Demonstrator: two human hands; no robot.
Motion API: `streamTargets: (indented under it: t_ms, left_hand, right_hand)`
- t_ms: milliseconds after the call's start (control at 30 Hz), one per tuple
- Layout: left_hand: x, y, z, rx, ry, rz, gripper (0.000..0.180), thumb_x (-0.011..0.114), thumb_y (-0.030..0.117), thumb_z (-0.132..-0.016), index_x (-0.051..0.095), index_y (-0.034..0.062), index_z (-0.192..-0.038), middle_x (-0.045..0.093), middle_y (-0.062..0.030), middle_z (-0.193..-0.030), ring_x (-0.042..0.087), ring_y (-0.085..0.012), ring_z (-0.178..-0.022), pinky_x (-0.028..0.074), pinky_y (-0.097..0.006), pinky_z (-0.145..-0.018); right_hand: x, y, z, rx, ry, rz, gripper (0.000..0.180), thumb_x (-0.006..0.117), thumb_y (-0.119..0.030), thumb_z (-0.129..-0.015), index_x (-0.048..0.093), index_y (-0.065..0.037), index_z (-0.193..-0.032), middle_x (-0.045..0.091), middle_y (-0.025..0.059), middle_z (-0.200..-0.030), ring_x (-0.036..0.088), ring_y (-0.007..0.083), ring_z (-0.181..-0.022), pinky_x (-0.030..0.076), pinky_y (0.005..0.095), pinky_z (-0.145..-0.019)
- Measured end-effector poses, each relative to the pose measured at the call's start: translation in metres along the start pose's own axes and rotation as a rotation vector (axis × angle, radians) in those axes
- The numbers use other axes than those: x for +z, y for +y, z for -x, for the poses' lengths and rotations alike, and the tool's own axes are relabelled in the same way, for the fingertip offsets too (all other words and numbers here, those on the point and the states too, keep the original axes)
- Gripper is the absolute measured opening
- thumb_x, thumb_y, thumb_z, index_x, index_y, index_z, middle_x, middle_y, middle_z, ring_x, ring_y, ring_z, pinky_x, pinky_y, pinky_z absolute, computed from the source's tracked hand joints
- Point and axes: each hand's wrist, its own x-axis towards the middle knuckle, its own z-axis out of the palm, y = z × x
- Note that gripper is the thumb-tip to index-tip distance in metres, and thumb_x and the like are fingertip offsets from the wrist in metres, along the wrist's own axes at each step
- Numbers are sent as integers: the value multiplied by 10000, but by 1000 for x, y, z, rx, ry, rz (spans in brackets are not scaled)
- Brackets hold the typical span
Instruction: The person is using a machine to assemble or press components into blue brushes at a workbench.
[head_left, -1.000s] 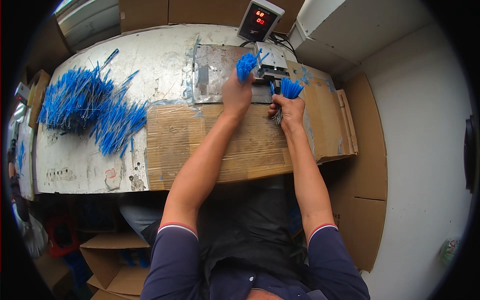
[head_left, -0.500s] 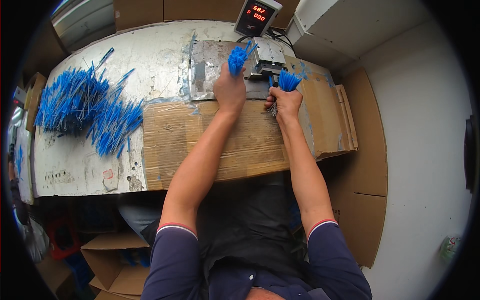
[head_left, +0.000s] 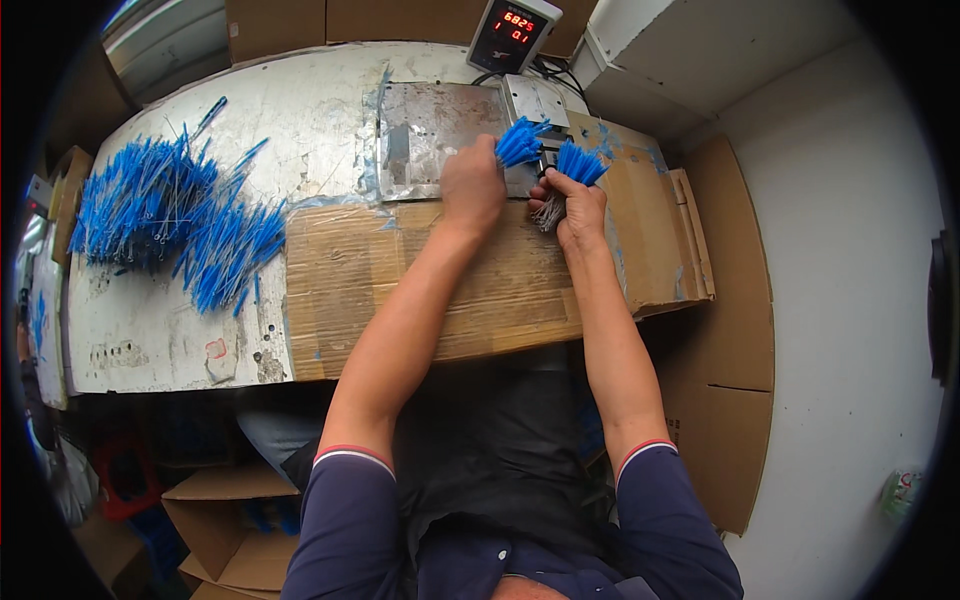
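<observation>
Two blue-tipped bundles sitting at the small press (head_left: 535, 100) on the metal plate (head_left: 430, 150): left hand (head_left: 472, 185) is fisting one bundle (head_left: 520, 142), right hand (head_left: 578, 208) is gripping the other bundle (head_left: 578, 162). Advice: keep tips squared, feed few, fingers clear. Loose blue pile (head_left: 165, 215) is lying far left.

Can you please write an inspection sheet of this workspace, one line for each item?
Surface: worn metal-topped table with flattened cardboard on it.
Job's things: left hand holds a blue-tipped bundle; right hand holds a second bundle; both at a small metal device.
Clutter: large blue pile at left.
Hands: both closed on bundles.
Cables: dark cables behind the display box.
Surroundings: cardboard boxes on the floor, white wall on the right.
</observation>
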Motion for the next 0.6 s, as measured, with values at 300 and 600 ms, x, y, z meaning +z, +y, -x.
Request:
streamTargets:
  t_ms: [300,600]
  left_hand:
    - [2,-4,-1,15,-39,66,142,579,38,-865,610,45,-1003,667,-193,-811,648,-412,-790,489,-530,-711]
    - [1,-4,0,136,-23,25,137,580,-1,-788,610,50,-911,651,-160,-829,636,-378,-790,500,-490,-713]
  right_hand:
    - [-8,4,7,-10,-12,-20,105,773,20,-809,684,7,-865,693,111,-749,694,237,-603,605,378,-516]
    - [-4,-1,16,-12,-16,65,92,739,47,-787,684,19,-856,691,105,-743,677,217,-568,569,332,-459]
